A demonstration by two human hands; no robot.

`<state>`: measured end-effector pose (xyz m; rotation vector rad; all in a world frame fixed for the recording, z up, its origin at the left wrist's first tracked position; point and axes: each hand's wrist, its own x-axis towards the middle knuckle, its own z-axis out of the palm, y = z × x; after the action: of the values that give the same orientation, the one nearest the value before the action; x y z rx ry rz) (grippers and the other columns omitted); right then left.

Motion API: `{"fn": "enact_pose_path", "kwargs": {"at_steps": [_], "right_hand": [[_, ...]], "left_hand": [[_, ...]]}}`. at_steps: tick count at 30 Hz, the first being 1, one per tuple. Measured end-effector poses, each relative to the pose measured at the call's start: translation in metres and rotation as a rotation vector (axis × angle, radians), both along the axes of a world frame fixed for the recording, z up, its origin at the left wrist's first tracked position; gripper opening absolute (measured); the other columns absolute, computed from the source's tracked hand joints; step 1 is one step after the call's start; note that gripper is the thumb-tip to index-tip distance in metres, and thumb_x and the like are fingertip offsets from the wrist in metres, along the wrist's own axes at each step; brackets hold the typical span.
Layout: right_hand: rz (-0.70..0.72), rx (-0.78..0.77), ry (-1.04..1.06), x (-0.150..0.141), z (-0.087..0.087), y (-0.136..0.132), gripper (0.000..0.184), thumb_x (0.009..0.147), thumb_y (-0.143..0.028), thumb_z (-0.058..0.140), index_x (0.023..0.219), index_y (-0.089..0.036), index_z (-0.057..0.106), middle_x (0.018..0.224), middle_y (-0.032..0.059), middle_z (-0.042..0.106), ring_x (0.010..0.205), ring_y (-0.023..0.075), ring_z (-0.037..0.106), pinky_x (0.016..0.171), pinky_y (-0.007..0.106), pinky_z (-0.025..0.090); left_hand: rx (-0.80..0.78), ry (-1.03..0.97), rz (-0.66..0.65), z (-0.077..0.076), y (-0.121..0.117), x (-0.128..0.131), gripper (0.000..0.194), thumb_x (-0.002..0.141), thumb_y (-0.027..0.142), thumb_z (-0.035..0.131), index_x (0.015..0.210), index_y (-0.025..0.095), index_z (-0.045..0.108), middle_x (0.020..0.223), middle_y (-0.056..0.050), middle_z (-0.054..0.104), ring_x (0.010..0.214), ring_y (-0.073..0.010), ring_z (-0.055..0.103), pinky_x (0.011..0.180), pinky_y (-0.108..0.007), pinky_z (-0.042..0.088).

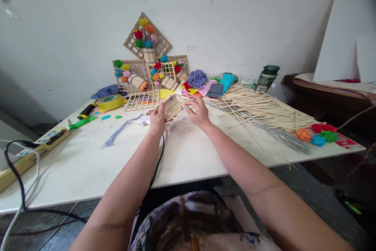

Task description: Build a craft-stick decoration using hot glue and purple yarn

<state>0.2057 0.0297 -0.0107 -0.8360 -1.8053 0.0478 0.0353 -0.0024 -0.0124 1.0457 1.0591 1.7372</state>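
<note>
Thumb on top and fingers underneath, the left hand [158, 116] grasped the bound stick panel [172, 107], tilted above the white table [188, 157]. The right hand [200, 112], fingers bent, pinched its right edge. Behind the hands, both bare forearms angled inward, reaching forward.

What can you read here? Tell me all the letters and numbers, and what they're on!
"Z17", in red on the wall; the first sign might be a 2.
Tape: there seems to be print inside the ring, too blurred to read.
Red card at the table's right end: pale marks, too small to read.
I can't make out any other words.
</note>
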Motion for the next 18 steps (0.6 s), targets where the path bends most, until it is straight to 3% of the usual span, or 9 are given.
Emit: {"fn": "enact_pose_path", "kwargs": {"at_steps": [9,18], "right_hand": [[0.019,0.037,-0.117,0.0004,-0.0007,0.0024,0.015,0.073,-0.018,0.057,0.085,-0.018,0.067,0.128,0.0108,0.048,0.111,0.026,0.048,0.095,0.041,0.038],[0.034,0.028,-0.169,0.001,0.0017,-0.0009,0.017,0.074,-0.019,0.056,0.085,-0.018,0.069,0.127,0.0107,0.049,0.108,0.0266,0.048,0.097,0.042,0.035]], "left_hand": [[0.001,0.021,-0.001,0.0002,-0.0006,0.0006,0.06,0.063,0.066,0.06,0.092,0.013,0.057,0.066,-0.002,0.063,0.053,-0.0146,0.064,0.044,-0.02,0.05],[-0.002,0.019,-0.003,0.0012,-0.0023,0.002,0.057,0.064,0.065,0.06,0.09,0.014,0.057,0.065,-0.001,0.062,0.051,-0.0136,0.063,0.041,-0.019,0.048]]}}
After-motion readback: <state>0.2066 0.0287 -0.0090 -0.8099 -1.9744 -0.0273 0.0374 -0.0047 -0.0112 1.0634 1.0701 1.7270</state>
